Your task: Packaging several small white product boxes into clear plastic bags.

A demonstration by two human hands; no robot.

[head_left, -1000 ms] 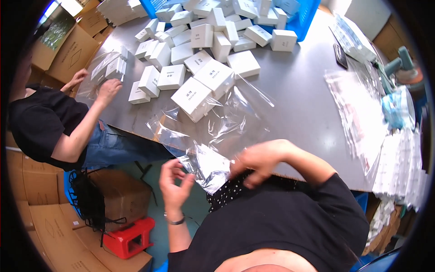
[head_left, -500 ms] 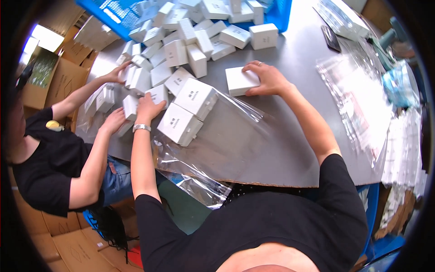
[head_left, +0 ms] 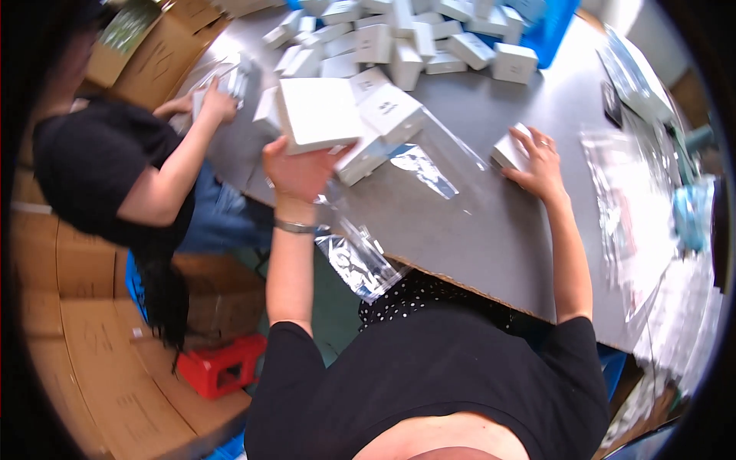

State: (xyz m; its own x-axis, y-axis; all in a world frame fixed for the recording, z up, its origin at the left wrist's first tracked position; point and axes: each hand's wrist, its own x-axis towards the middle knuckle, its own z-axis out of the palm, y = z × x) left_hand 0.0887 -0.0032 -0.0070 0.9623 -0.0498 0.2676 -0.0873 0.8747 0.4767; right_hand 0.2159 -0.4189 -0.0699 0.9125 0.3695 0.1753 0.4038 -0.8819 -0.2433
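Note:
My left hand point(head_left: 300, 172) is raised off the table, gripping a small white box point(head_left: 320, 113) that tilts its broad blank side upward. Over to the right, my right hand point(head_left: 541, 162) has its fingers curled round another white box point(head_left: 509, 153) resting on the grey tabletop point(head_left: 491, 238). Between the hands lies a clear plastic bag point(head_left: 448, 146) with white boxes point(head_left: 392, 113) at its left end. Part of that group is hidden behind the lifted box.
A heap of white boxes point(head_left: 372, 44) covers the far side by a blue crate point(head_left: 563, 34). At left, a co-worker's hands point(head_left: 218, 103) hold something white in clear plastic. Flat clear bags point(head_left: 613, 192) and a dark phone point(head_left: 611, 103) lie right. A red stool point(head_left: 222, 366) stands below.
My left hand has lifted a white box from the table. The right hand's box now shows a narrower face. The view has shifted, and the co-worker's hands have come together.

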